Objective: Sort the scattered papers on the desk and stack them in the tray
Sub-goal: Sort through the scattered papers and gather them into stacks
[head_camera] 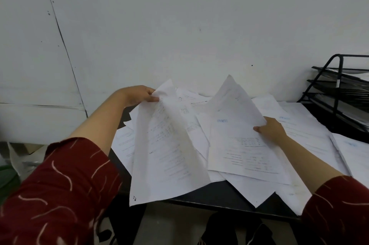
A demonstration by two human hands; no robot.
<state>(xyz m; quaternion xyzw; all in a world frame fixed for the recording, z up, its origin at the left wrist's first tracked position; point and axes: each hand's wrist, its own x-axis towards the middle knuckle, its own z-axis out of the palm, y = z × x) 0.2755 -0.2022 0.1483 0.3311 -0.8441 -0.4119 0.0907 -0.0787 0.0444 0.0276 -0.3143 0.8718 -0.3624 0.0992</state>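
My left hand (pixel 139 95) pinches the far top edge of a printed sheet (pixel 167 149), thumb and fingers pressed on the paper's corner. That sheet is lifted off the desk (pixel 219 195) and hangs down toward me, its lower corner reaching past the desk's near edge. It is creased along its length and carries rows of faint print plus a few dark specks near the bottom left corner.

My right hand (pixel 269 128) grips the right edge of a second bundle (pixel 245 141), thumb on top and fingers curled underneath. The bundle looks like more than one page, since a second pointed corner shows behind the first at the top. It tilts up at the far end, and its near end lies on the heap. A blue heading shows near its upper left, upside down to me.

Under and between both sits the loose pile of papers (pixel 299 125), overlapping at all angles and covering most of the dark desk; some corners stick out over the near edge.

The tray (pixel 339 93), a black wire rack with several tiers, stands at the far right of the desk by the wall (pixel 179 25). Its tiers already hold some paper. Both my sleeves (pixel 60 195) are dark red with pale squiggles.
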